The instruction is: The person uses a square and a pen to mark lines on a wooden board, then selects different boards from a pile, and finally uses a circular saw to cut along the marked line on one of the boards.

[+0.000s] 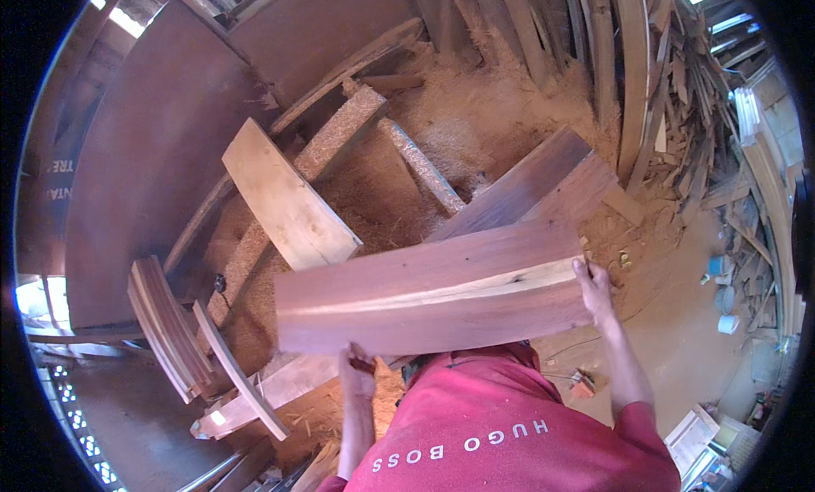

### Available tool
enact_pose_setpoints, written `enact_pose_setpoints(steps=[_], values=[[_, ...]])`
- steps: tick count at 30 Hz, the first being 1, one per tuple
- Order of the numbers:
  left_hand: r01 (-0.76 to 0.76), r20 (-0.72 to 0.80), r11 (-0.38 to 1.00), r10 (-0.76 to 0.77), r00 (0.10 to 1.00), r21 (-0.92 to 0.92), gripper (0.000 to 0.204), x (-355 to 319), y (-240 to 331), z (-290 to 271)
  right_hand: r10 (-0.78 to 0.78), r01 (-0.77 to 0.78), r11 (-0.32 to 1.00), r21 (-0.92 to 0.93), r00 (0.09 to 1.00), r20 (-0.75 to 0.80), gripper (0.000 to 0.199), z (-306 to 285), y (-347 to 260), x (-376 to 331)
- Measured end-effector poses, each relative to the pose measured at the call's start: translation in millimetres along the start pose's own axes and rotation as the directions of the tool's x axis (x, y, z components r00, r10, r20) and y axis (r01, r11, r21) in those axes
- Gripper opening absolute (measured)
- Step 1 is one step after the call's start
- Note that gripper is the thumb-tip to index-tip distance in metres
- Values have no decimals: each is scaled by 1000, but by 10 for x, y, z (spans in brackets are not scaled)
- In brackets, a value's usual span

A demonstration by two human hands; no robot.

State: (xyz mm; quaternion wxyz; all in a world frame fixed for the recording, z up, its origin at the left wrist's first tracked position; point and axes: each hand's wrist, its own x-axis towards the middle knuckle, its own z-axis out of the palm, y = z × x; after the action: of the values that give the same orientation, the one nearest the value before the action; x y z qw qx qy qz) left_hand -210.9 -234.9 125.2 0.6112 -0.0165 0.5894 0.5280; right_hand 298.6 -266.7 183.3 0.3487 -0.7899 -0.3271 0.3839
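A wide reddish-brown wooden board [424, 275] with a pale streak along its length is held up crosswise in front of my chest. My right hand [596, 292] grips its right end, with the thumb and fingers at the edge. At the lower edge, left of the middle, my left hand [358, 369] is closed on the board; part of its fingers is hidden. Just beyond the board lie a pale plank [289, 195], with its near end close to the board's far edge, and a dark brown plank [518, 182], partly covered by it.
Sawdust-coated beams [340, 135] lie on the sawdust-covered ground [475, 110]. Stacked boards [170, 322] and a narrow strip [242, 373] stand at the left. Tall timber [632, 76] leans at the far right, with scrap wood beside it. A white container [727, 324] sits at the right.
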Motion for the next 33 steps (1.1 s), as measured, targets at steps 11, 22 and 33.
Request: enact_pose_setpoints(steps=[11, 22, 33], values=[[278, -10, 957, -279, 960, -83, 49, -594, -722, -21, 74, -10, 980, -198, 945, 318, 59, -275, -400, 1632], [-409, 176, 154, 729, 661, 899, 42, 646, 421, -1222, -524, 512, 780, -360, 849, 72, 42, -697, -155, 2133], [-43, -133, 362, 449, 883, 931, 70, 834, 78, -896, -367, 199, 686, -700, 925, -97, 56, -123, 107, 1737]])
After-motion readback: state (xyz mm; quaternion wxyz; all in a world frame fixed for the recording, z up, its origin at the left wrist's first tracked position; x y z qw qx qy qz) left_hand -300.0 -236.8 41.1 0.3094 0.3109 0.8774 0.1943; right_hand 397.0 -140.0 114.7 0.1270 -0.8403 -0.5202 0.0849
